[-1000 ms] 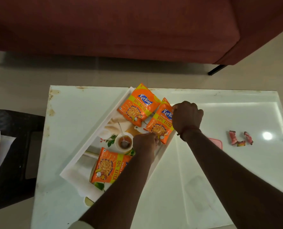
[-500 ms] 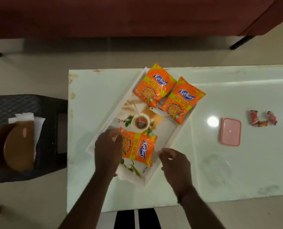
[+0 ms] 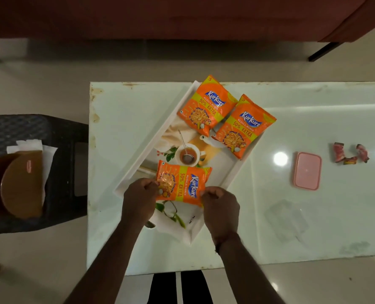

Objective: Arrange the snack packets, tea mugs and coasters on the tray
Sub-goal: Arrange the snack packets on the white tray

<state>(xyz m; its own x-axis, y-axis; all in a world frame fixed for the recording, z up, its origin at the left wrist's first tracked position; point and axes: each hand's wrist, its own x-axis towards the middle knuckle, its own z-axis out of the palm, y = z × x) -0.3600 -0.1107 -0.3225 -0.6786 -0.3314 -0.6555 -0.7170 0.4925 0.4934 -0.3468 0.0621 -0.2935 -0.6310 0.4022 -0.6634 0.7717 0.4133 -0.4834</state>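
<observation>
A white rectangular tray [image 3: 153, 137] with a printed tea picture lies at an angle on the white table. Two orange snack packets [image 3: 206, 106] [image 3: 245, 128] rest side by side at its far end. A third orange snack packet [image 3: 182, 185] lies sideways near the tray's near end. My left hand [image 3: 138, 198] pinches that packet's left edge and my right hand [image 3: 221, 207] pinches its right edge. The cup and strainer in the tray's middle look like part of the print. No real mug or coaster can be made out on the tray.
A pink lidded box [image 3: 307, 171] and a few red sweet wrappers [image 3: 349, 153] lie on the table [image 3: 313, 227] to the right. A dark stool [image 3: 57, 172] at the left carries brown round items [image 3: 17, 183] on white paper. A maroon sofa [image 3: 182, 16] stands beyond.
Both hands left the two far packets and came to the near one. My left hand reached its left edge first, then my right hand closed on its right edge. The camera view shifted.
</observation>
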